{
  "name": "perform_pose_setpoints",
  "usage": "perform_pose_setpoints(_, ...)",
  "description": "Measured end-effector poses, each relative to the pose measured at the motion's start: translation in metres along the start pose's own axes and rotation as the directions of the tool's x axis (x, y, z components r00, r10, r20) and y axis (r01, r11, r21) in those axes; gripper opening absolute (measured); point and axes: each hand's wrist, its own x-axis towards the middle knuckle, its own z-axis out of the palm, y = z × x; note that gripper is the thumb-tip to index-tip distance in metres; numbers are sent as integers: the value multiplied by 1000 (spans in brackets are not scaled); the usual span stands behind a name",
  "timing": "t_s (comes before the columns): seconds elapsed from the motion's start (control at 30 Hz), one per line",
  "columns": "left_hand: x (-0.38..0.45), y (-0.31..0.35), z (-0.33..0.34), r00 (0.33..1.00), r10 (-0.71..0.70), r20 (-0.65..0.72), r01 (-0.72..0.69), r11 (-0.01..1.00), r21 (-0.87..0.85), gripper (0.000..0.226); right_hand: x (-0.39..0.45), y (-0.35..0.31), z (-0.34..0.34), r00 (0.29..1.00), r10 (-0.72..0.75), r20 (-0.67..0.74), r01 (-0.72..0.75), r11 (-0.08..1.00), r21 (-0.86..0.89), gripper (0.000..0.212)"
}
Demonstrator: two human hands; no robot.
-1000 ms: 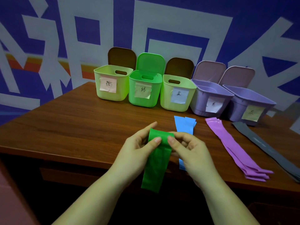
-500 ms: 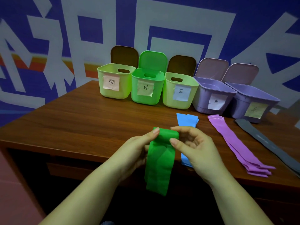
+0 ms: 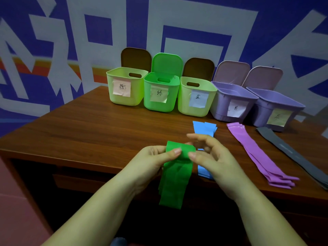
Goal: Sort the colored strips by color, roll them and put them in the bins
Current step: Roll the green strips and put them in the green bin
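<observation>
A green strip (image 3: 174, 181) hangs over the table's front edge, its top end wound into a small roll. My left hand (image 3: 150, 162) pinches the roll from the left, thumb on its front. My right hand (image 3: 211, 157) holds the roll's right side with thumb and curled fingers. Blue strips (image 3: 205, 128) lie flat behind my right hand, partly hidden by it. Purple strips (image 3: 257, 153) and grey strips (image 3: 291, 153) lie to the right. The green bin (image 3: 160, 102) stands open at the back.
A row of open bins with paper labels lines the back of the wooden table (image 3: 88, 132): a pale green bin (image 3: 124, 100), the green one, another pale green bin (image 3: 184, 103), and two purple bins (image 3: 221, 107) (image 3: 262, 114). The wall stands close behind.
The roll at the green strip's top has grown thicker and the hanging tail shorter. My right fingers have shifted over the roll's far side. The view has moved slightly.
</observation>
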Motion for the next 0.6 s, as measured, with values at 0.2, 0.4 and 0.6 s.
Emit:
perform_pose_setpoints(0.2, 0, -3, 1, 997, 73, -19, -72, 996, 45, 39, -1, 2, 6, 996, -3, -84, 0, 999, -37, 19)
perform_pose_setpoints(0.4, 0, -5, -3, 998, 17, -68, -4, 985, 175, 52, -4, 3, 8, 988, -78, -136, 69, 995, -75, 28)
perform_pose_setpoints(0.6, 0, -5, -6, 963, 241, -123, -212, 954, 214, 40, -6, -4, 5, 989, -114, -98, 113, 993, -20, 29)
